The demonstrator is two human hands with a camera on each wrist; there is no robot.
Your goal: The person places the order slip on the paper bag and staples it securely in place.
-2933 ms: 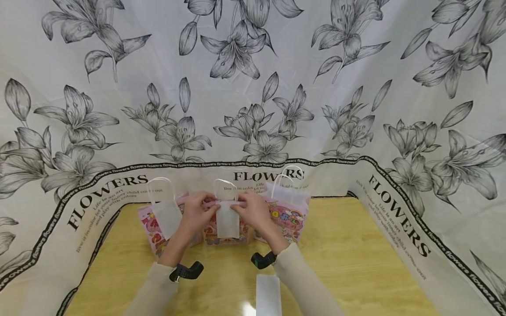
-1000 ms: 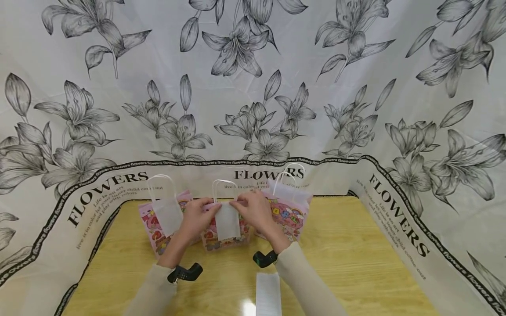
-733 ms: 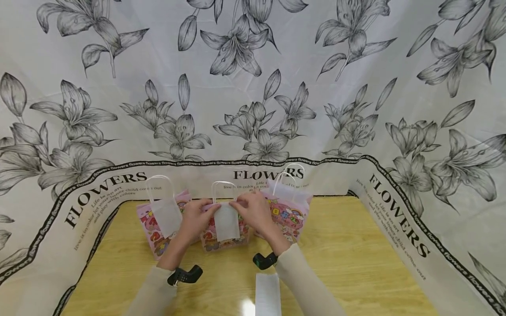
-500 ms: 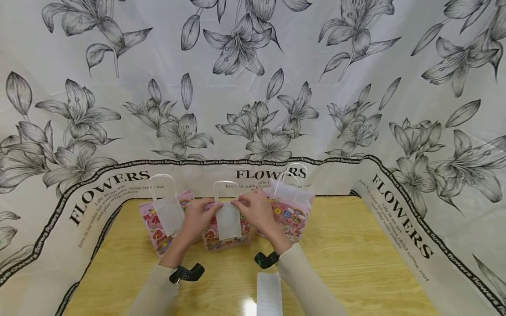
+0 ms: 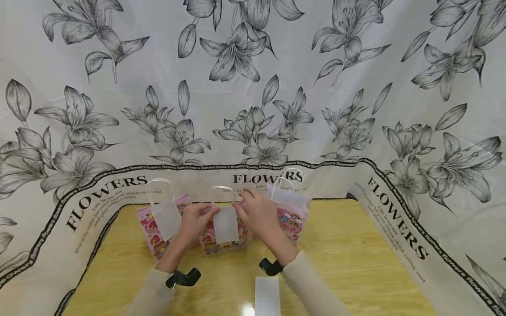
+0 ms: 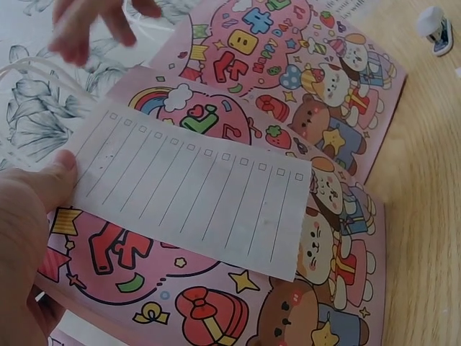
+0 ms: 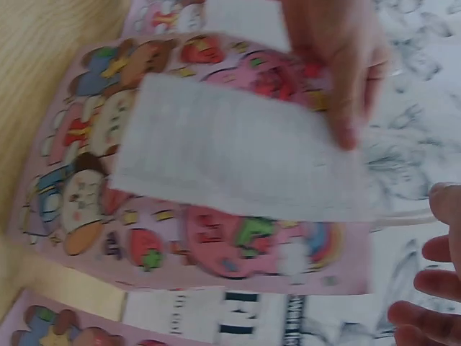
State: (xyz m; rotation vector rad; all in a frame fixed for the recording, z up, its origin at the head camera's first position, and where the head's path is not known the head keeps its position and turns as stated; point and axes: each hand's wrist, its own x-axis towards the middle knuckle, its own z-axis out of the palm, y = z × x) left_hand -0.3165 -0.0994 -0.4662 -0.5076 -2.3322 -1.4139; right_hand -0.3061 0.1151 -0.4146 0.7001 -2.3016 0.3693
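Note:
A pink paper gift bag [image 5: 221, 249] with cartoon animals stands at the middle back of the table. Over its front lies a white lined sheet [image 6: 194, 191] with a row of small checkboxes, its upper end at the bag's top edge. My left hand [image 5: 194, 223] pinches that top edge, thumb on the sheet in the left wrist view and fingers behind the bag. My right hand [image 5: 258, 215] is raised at the bag's right side, fingers spread. In the right wrist view, a gap shows between the right fingers [image 7: 425, 281] and the sheet.
Matching gift bags stand close on either side, the left bag [image 5: 152, 232] with a white sheet [image 5: 167, 221] on its front, the right bag [image 5: 294, 219] partly behind my hand. Another white sheet [image 5: 267, 296] lies near the front. A small white object [image 6: 436, 29] with a metal base rests on the table [image 5: 356, 254].
My right hand has let go of the bag's top edge and moved slightly right, its fingers now spread. My left hand keeps its pinch at the top left.

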